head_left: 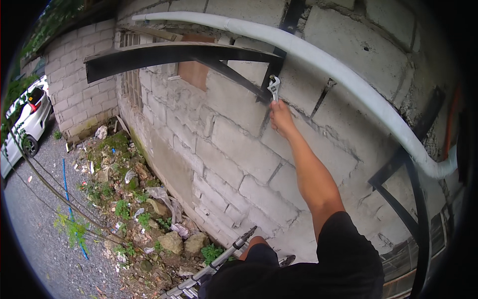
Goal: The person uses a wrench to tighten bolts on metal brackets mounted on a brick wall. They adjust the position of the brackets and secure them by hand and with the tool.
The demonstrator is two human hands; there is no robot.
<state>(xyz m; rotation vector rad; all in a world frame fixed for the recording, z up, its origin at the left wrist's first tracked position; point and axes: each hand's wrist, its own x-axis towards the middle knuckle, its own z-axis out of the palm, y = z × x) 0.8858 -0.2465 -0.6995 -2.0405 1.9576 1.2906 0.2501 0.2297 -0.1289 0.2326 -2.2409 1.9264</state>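
Observation:
My right hand is closed around the handle of a silver adjustable wrench, with the arm stretched up against the wall. The wrench's jaws are at a small bolt on a black metal bracket; whether they grip it is too small to tell. This bracket is fixed to the block wall and juts out to the left, with a diagonal brace beneath. My left hand does not show.
A white pipe curves above the bracket. Another black bracket stands at right. Below me is a metal ladder. Rocks, weeds and rubble line the wall's foot. A white car is on the gravel at far left.

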